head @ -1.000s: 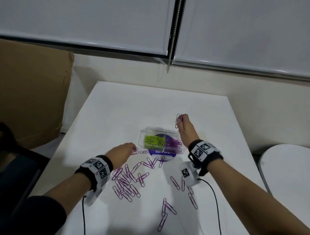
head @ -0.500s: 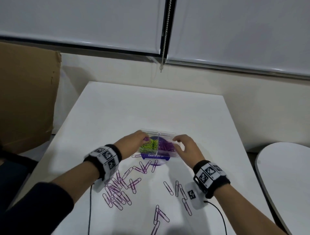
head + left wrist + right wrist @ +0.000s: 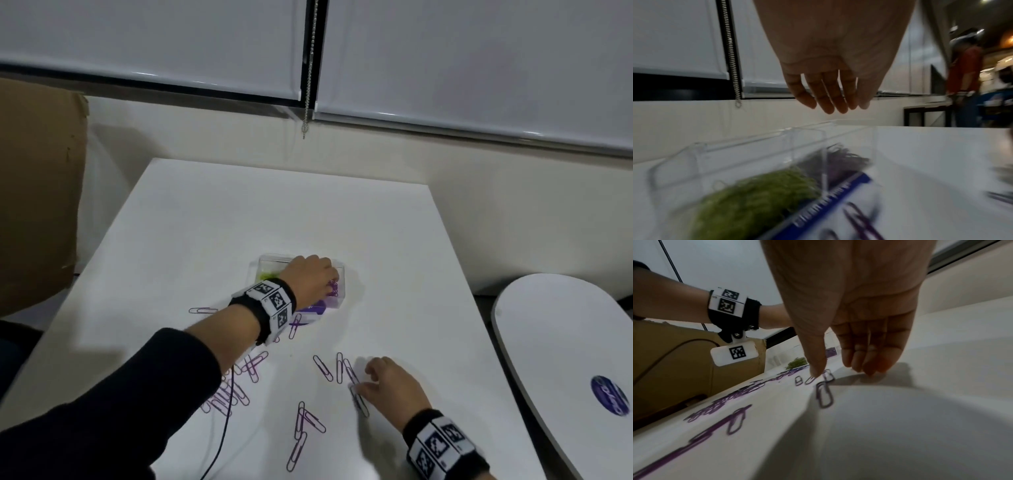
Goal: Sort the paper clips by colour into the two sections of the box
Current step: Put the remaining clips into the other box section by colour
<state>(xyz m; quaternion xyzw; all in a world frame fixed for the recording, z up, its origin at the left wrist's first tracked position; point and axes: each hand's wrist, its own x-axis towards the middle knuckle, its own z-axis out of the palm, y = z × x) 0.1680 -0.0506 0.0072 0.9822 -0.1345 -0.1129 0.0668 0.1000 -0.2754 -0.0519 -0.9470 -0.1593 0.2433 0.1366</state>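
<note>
A clear two-section box (image 3: 337, 268) stands mid-table, with green clips (image 3: 269, 274) in its left section and purple clips (image 3: 333, 291) in its right. My left hand (image 3: 308, 277) hovers over the box. In the left wrist view its fingers (image 3: 838, 105) hang straight and hold nothing above the box rim (image 3: 748, 142). My right hand (image 3: 363, 383) is down on the table among loose purple clips (image 3: 322, 368). Its thumb tip (image 3: 815, 373) touches one clip and the other fingertips (image 3: 867, 368) touch the table. Another clip (image 3: 825, 395) lies just below the thumb.
Several purple clips lie scattered at the front left (image 3: 229, 394) and front centre (image 3: 305, 421). A black cable (image 3: 222, 428) trails from my left wrist. Cardboard (image 3: 37, 205) stands left of the white table (image 3: 274, 212). A round white table (image 3: 565, 342) is on the right.
My left hand moved right from the box's left end to over the purple section. My right hand left the box and came down to the loose clips at the front right.
</note>
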